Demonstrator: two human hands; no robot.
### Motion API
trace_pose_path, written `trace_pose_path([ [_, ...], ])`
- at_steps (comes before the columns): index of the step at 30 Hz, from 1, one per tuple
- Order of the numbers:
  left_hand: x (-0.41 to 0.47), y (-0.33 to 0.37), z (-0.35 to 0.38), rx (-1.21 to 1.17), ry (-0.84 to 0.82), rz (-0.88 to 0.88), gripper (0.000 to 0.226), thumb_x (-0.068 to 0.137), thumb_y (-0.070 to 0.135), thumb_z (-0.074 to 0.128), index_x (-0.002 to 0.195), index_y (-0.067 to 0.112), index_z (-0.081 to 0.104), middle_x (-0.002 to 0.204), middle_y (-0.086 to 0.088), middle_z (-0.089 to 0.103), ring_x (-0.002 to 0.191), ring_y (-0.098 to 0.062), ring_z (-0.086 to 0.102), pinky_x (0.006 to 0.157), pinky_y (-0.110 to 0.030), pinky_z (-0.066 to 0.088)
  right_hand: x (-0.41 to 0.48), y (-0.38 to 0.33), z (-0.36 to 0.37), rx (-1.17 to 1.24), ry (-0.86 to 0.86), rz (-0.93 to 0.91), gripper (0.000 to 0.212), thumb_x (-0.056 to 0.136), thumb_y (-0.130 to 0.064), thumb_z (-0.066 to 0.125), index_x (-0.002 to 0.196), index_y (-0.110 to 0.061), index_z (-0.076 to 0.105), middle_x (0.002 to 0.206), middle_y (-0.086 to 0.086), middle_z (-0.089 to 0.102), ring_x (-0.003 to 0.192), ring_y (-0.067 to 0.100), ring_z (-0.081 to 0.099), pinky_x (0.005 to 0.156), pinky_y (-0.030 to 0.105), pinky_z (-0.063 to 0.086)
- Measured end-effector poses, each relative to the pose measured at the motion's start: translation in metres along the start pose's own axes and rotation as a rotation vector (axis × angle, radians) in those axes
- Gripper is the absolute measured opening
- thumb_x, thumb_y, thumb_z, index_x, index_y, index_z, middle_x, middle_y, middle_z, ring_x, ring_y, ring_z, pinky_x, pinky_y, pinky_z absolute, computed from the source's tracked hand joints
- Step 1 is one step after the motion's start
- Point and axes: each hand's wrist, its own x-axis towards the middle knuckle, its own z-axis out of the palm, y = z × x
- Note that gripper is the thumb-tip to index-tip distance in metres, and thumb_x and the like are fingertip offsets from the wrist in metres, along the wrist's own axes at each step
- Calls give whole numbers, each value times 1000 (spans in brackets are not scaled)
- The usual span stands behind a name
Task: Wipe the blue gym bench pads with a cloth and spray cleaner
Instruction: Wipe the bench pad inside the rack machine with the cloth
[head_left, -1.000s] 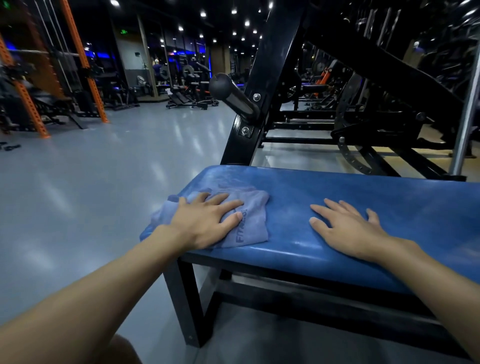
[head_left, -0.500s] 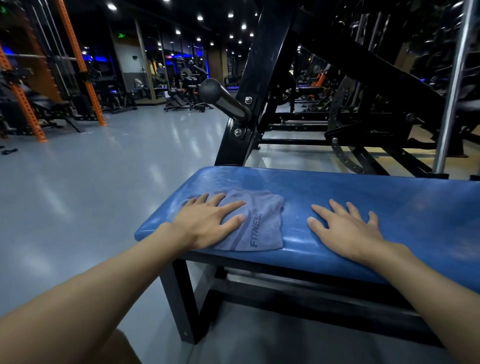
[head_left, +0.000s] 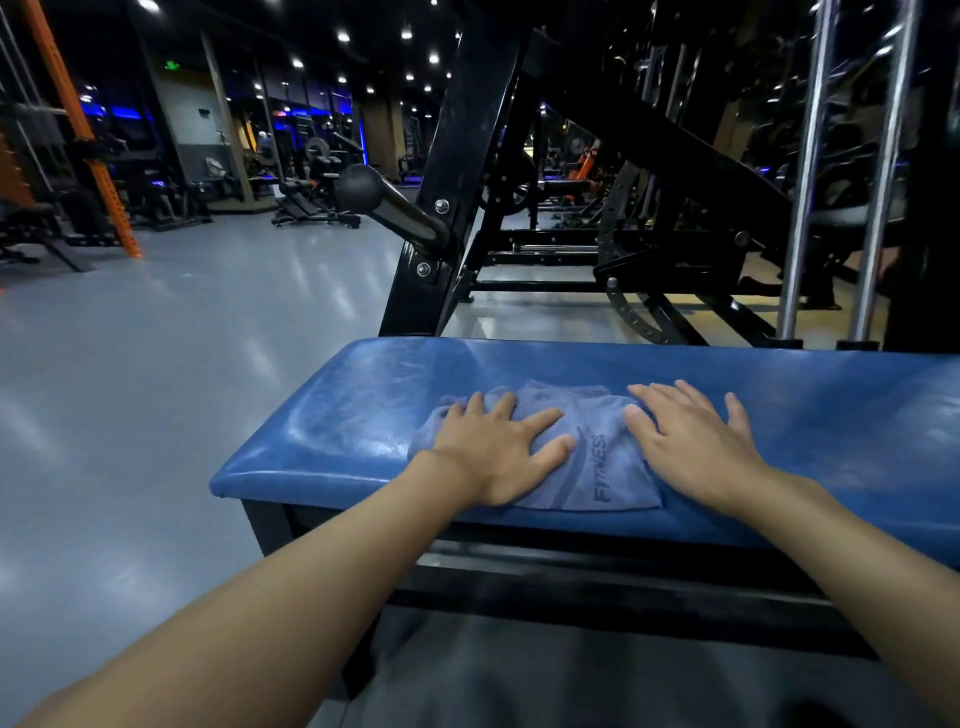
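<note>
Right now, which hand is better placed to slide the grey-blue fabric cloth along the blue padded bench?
Left. The left hand lies flat on the grey-blue fabric cloth, so it can likely press and slide it. The right hand rests mostly on the blue padded bench at the cloth's right edge.

Cloth (head_left: 587, 457) on bench pad (head_left: 363, 415); left hand (head_left: 498, 452) on it, right hand (head_left: 691, 441) beside.

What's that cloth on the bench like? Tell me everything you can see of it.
The cloth is a soft-looking grey-blue towel, folded and slightly rumpled, with FITNESS printed in dark letters beside a dark stripe. It lies on the blue bench pad, near the front edge. The left hand presses flat on its left part, fingers spread. The right hand lies flat at its right edge, seemingly overlapping it.
</note>
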Motion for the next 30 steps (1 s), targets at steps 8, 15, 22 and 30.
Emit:
trace_pose_path([
  [8, -39, -76, -2, -80, 73, -107, 75, 80, 74, 2, 147, 50, 26, 157, 3, 31, 147, -24, 24, 115, -58, 21, 7, -84, 23, 68, 14, -202, 49, 100, -50, 34, 146, -33, 38, 155, -10, 34, 148, 14, 16, 120, 49, 0],
  [15, -67, -105, 1, -108, 111, -143, 82, 79, 71, -2, 150, 44, 29, 152, 10, 40, 143, -14, 32, 116, -42, 25, 8, -103, 52, -101, -106, -227, 69, 83, -83, 23, 143, -51, 30, 161, -8, 21, 150, 27, 8, 111, 64, 9],
  [22, -46, -71, -4, -118, 77, -90, 81, 77, 75, 1, 142, 44, 38, 147, 10, 41, 140, -12, 31, 110, -54, 26, 3, -51, 41, -120, -27, -175, 58, 90, -73, 24, 142, -49, 31, 158, -12, 27, 150, 23, 13, 115, 58, 13],
  [30, -30, -47, -2, -84, 15, -44, 56, 94, 70, 31, 144, 46, 36, 153, 7, 34, 144, -17, 26, 112, -59, 22, -1, -3, 13, -203, -53, -42, 66, 86, -77, 17, 143, -46, 32, 158, -9, 28, 149, 26, 13, 114, 63, 8],
])
